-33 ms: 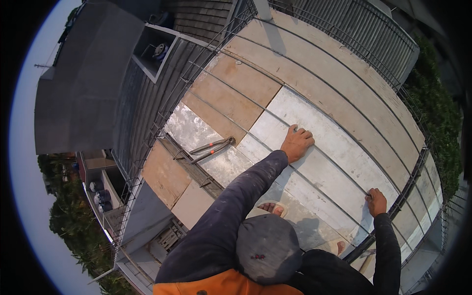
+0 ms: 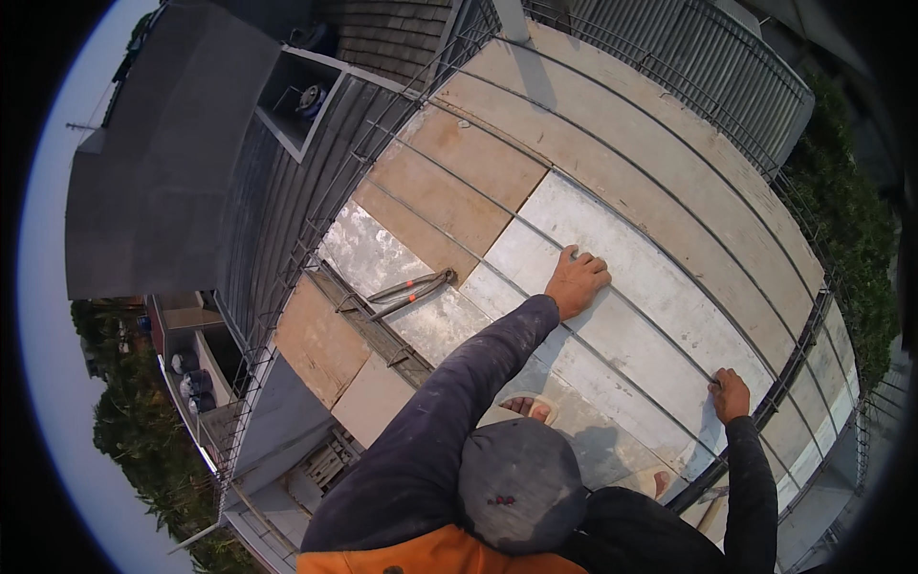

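Note:
A thin steel reinforcing bar (image 2: pixel 660 327) runs slantwise over a whitish panel (image 2: pixel 631 239). My left hand (image 2: pixel 578 285) is closed on this bar, its fingers curled over the top. Farther right and nearer to me, my right hand (image 2: pixel 731 394) pinches what looks like the same bar close to the panel's right end. Left of my left hand, a pair of end-cutting pincers (image 2: pixel 411 291) with orange marks on the handles lies on a stained grey-white board. The undersides of my fingers are hidden.
More parallel bars cross the brown boards (image 2: pixel 459 167) and the beige deck (image 2: pixel 641 143). Tied bar cages line the far edge (image 2: pixel 669 81), the left edge (image 2: pixel 296 263) and the right side (image 2: pixel 798 354). Sandalled feet (image 2: pixel 531 407) and a grey cap (image 2: pixel 521 486) show below. Roofs lie beyond.

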`<act>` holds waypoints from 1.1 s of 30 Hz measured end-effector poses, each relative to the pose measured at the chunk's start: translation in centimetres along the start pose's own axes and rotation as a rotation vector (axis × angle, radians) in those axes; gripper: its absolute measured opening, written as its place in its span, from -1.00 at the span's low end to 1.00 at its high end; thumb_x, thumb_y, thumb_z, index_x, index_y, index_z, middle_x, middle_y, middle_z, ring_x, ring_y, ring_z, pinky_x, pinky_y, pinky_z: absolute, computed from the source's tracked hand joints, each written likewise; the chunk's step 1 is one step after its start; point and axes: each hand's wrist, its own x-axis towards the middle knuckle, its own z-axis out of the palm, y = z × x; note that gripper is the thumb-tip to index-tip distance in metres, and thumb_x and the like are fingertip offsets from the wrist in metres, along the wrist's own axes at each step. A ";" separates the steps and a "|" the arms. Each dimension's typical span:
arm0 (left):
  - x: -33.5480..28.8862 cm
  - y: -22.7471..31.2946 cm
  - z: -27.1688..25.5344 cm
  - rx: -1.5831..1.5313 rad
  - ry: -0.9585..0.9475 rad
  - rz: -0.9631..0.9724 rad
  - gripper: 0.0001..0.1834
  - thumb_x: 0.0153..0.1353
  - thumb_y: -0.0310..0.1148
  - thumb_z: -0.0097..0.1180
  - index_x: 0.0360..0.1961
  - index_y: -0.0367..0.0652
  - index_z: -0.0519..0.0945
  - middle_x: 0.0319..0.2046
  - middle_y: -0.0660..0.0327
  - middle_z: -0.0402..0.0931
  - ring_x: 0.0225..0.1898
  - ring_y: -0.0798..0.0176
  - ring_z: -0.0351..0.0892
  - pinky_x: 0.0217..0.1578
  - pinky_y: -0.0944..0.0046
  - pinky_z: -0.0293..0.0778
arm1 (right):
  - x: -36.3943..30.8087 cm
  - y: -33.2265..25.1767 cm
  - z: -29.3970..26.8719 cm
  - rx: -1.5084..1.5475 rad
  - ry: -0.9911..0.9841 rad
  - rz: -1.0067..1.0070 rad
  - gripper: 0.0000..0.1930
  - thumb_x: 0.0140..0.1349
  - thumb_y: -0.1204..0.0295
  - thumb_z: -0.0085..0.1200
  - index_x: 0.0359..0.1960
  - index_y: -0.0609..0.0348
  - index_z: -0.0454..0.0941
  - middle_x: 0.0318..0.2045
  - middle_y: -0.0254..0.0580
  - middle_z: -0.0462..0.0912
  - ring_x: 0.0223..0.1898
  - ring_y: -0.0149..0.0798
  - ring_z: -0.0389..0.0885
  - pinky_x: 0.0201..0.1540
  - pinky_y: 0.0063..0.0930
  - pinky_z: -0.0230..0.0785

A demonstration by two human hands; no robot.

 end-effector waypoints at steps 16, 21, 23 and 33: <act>0.8 2.5 0.5 -0.011 -0.018 0.005 -0.76 0.23 -0.43 0.21 -0.10 0.06 0.74 -0.04 0.25 0.58 0.19 0.07 0.50 0.50 -0.47 0.04 | -1.2 2.9 1.1 -0.151 0.046 0.034 -0.72 0.19 0.32 0.33 -0.12 0.09 0.58 -0.18 0.07 0.69 -0.21 0.22 0.73 -0.14 0.13 0.54; 0.9 2.6 0.6 -0.036 -0.087 0.016 -0.75 0.23 -0.44 0.18 -0.09 0.05 0.74 -0.03 0.24 0.58 0.19 0.05 0.50 0.50 -0.44 0.08 | -1.7 3.7 1.5 -0.192 0.056 0.064 -0.71 0.18 0.31 0.35 -0.13 0.09 0.59 -0.20 0.07 0.69 -0.21 0.21 0.74 -0.13 0.11 0.54; 1.0 3.0 0.7 -0.017 -0.097 0.001 -0.75 0.24 -0.45 0.17 -0.09 0.05 0.74 -0.03 0.24 0.59 0.19 0.05 0.50 0.50 -0.43 0.09 | -1.9 4.2 1.7 -0.196 0.058 0.077 -0.71 0.17 0.31 0.35 -0.13 0.09 0.59 -0.21 0.07 0.70 -0.21 0.20 0.74 -0.12 0.11 0.54; 1.1 2.9 -0.2 -0.032 -0.097 0.039 -0.79 0.29 -0.39 0.20 -0.06 0.02 0.73 -0.03 0.22 0.59 0.19 0.05 0.51 0.49 -0.41 0.11 | -1.6 3.3 1.0 -0.257 0.013 0.102 -0.70 0.19 0.29 0.37 -0.09 0.07 0.66 -0.19 0.03 0.73 -0.16 0.14 0.77 -0.07 0.04 0.59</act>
